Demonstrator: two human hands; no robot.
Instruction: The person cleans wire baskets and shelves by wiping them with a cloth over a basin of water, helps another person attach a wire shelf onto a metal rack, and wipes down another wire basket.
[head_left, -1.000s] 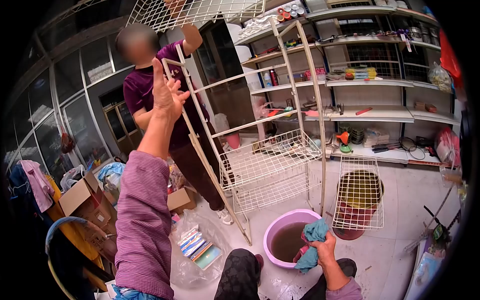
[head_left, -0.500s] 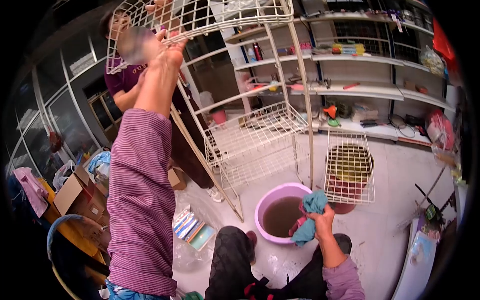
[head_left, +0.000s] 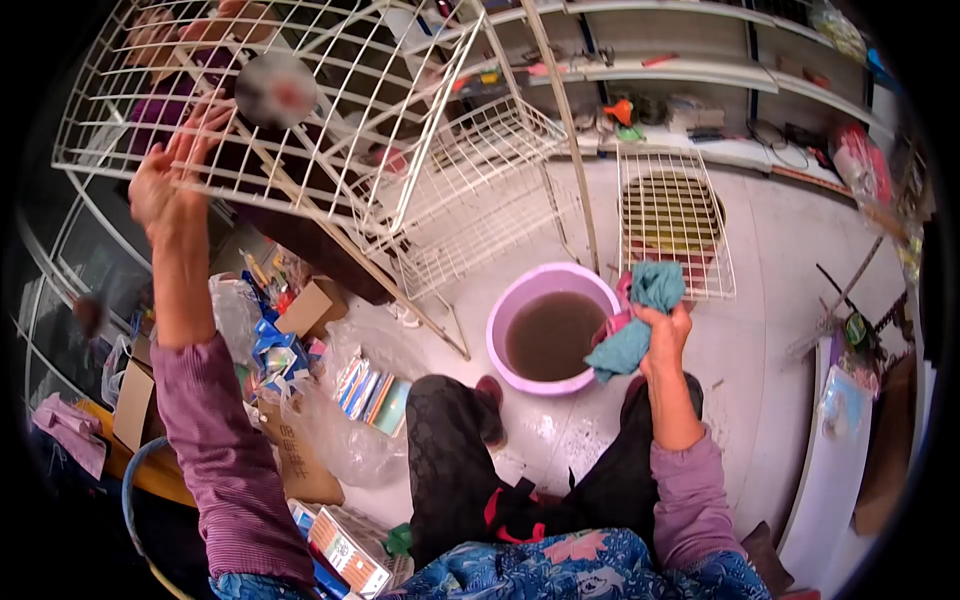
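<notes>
Up at the left, my left hand (head_left: 172,190) has its fingers curled through the rim of a white wire basket (head_left: 330,205), which is tilted over the frame of a wire rack. My right hand (head_left: 664,340) grips a bunched teal cloth (head_left: 622,350) with a dark pink part showing. The cloth hangs by the right rim of a purple basin (head_left: 497,345), which holds dark murky water. Lower on the rack, another wire basket (head_left: 480,150) sits between the poles.
A wire panel (head_left: 678,225) leans over a round container on the right. White shelves (head_left: 690,72) with small goods line the back wall. Cardboard boxes (head_left: 312,305), plastic bags and books (head_left: 372,392) lie at the left. Another person stands behind the basket, a hand near its top.
The wire basket has come lower and further left, along with my left hand. My view has tipped downward. My right hand still holds the cloth beside the basin.
</notes>
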